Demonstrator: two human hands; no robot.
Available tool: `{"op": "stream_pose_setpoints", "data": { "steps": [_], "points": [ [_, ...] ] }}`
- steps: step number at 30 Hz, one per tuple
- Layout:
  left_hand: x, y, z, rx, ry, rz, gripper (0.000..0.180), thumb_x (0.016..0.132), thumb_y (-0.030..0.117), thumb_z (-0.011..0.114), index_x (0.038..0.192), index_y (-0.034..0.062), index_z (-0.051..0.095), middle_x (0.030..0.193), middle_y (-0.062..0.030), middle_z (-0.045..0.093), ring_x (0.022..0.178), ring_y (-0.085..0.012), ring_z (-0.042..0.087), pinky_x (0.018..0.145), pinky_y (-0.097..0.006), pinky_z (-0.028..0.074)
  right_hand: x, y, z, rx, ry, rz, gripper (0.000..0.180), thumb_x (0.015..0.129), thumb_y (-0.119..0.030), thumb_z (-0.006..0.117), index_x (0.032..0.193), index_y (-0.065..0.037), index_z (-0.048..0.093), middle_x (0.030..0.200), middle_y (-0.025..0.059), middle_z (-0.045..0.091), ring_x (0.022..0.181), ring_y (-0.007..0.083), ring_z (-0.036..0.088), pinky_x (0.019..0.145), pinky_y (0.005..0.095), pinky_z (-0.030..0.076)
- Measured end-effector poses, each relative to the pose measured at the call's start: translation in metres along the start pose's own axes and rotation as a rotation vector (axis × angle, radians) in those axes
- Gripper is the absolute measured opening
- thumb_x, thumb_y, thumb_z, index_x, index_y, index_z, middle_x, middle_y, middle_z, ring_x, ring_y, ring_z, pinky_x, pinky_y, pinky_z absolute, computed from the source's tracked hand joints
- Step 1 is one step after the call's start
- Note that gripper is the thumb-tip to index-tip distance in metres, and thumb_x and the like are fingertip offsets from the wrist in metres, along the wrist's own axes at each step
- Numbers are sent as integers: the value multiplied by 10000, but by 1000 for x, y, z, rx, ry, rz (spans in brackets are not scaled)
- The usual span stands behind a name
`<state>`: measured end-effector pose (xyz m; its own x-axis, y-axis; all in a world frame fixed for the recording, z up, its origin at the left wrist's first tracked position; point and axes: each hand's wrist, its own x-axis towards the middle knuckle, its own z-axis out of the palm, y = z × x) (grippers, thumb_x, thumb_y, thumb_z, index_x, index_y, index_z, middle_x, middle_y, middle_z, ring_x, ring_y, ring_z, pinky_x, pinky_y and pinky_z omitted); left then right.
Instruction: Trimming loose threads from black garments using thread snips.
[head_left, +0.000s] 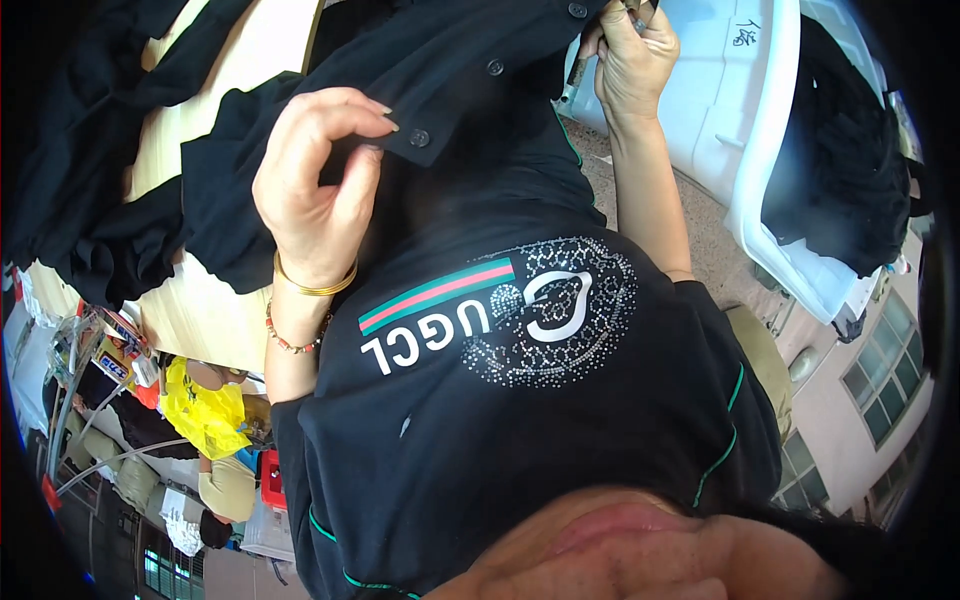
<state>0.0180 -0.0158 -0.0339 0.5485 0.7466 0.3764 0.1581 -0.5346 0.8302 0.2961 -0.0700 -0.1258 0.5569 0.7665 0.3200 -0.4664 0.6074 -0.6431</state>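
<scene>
A: Pinching w/ thumb + forefinger, left hand [315,185] has the buttoned edge of the black garment [470,110], just beside a button [419,137]. Gold bangle [312,285] and bead bracelet [292,343] on that wrist.

B: And the garment itself?

A: Spread across the middle, hanging betw. both hands over a pale table [215,310]; more dark cloth [90,200] heaped far left.

B: How'd it handle?

A: Prob. light, soft, floppy, no stiffness. Folds wherever it's unsupported. Placket's the firmest bit, so best hold is there, near the buttons.

B: Right side?

A: Right hand [632,55] is clenched around the cloth's far edge and what looks like a small tool; can't tell which kind. White plastic bin [745,120] w/ dark fabric sits far right.
</scene>
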Motion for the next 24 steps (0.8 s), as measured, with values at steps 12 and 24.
{"op": "stream_pose_setpoints", "data": {
  "steps": [12,24],
  "points": [
    [-21,-21,0,-554,40,-320,156,882,-108,635,998,-3,636,1049,-73,628,936,-106,625,789,-206,505,-8,-17,11,-664,105,121,209,980,-125,619,1127,13,675,728,-6,627,484,61,516,453,198,435],
    [-8,-22,1,-530,59,-286,208,845,-129,566,1003,-7,625,1035,-79,622,959,-140,629,858,-247,510,7,-23,13,-691,77,-6,210,929,-95,680,1106,19,679,774,40,664,573,85,575,497,211,414]
  ]
}}
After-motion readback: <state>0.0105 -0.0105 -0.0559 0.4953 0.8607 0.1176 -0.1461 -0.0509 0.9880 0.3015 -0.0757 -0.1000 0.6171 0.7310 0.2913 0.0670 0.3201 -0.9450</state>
